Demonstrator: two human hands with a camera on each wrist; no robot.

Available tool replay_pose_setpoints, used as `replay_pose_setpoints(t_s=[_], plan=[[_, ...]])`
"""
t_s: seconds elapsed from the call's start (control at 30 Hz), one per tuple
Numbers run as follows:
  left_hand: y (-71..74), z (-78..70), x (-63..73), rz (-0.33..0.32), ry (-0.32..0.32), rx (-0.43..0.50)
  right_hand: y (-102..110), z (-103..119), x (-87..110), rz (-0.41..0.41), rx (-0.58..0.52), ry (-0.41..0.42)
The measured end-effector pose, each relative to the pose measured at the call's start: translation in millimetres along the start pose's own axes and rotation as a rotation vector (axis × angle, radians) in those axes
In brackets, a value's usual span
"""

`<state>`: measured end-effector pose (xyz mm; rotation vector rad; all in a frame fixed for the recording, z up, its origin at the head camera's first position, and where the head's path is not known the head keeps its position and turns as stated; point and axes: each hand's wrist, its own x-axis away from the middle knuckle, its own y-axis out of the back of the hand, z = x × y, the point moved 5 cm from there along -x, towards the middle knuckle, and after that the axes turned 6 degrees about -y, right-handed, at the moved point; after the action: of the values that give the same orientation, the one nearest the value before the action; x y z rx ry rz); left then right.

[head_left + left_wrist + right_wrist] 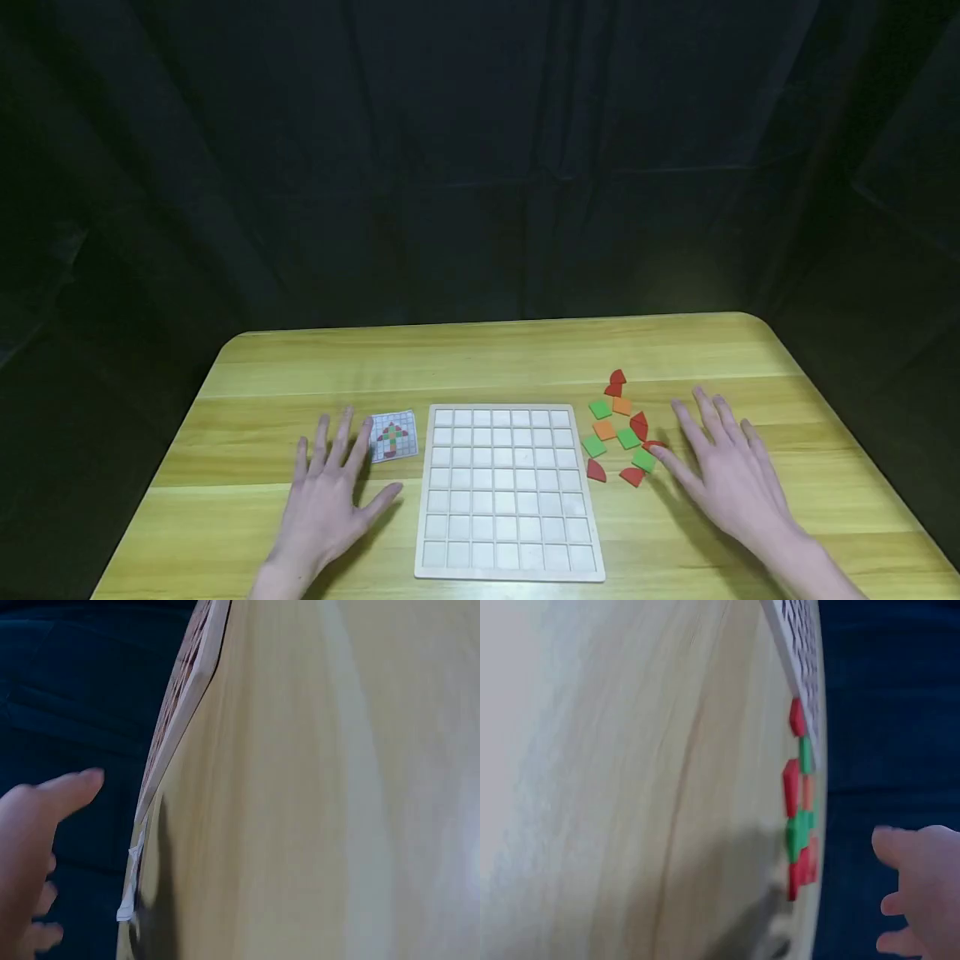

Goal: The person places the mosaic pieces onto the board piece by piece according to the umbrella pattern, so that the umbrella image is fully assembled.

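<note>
The head view gives most of its frame to a black curtain [465, 150], perhaps hung to keep the background plain. Below it stands the counter [300, 367], its flat top letting small things lie without rolling. A white gridded board [504, 480] lies between the two hands, probably so that either can reach it; its raised ridges look made to stop things sliding. The left hand [324, 510] and right hand [738, 487] are both free, fingers spread and grasping nothing; shadows below suggest that they are held above the counter. The card [392, 437] lies face up between the left hand and the board, likely so its small coloured pattern can be read. Right of the board, green squares [628, 437], orange squares [604, 429] and red wedges [596, 471] are loosely scattered, mostly side by side, which keeps each easy to pick out. The right thumb overlaps one wedge; I cannot tell whether they touch.
</note>
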<state>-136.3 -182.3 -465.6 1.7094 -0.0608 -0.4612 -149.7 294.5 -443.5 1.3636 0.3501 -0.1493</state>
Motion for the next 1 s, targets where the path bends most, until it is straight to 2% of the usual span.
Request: replay_pose_setpoints(t_s=[0.13, 0.23, 0.47, 0.6, 0.73, 0.9, 1.0], plan=[[-9.7, -12.2, 1.0, 0.023, -0.061, 0.156, -6.4, -4.5, -6.6, -0.086, -0.112, 0.055], [-13.6, -19.3, 3.2, 0.029, -0.101, 0.27, -12.7, -7.3, -12.4, -0.121, -0.188, 0.063], [-19.0, -28.8, 9.4, 0.155, -0.092, 0.51, -28.4, -12.9, -23.7, -0.117, -0.296, 0.023], [-21.3, -34.4, 12.1, 0.22, -0.129, 0.574, -35.3, -15.8, -28.1, -0.141, -0.317, 0.048], [-24.7, -38.2, 14.0, 0.279, -0.166, 0.597, -41.7, -18.4, -31.4, -0.147, -0.322, 0.074], [-29.1, -40.0, 16.1, 0.348, -0.173, 0.584, -46.5, -18.7, -33.9, -0.131, -0.328, 0.087], [-30.2, -40.5, 17.2, 0.366, -0.167, 0.576, -48.0, -17.4, -35.6, -0.131, -0.334, 0.092]])
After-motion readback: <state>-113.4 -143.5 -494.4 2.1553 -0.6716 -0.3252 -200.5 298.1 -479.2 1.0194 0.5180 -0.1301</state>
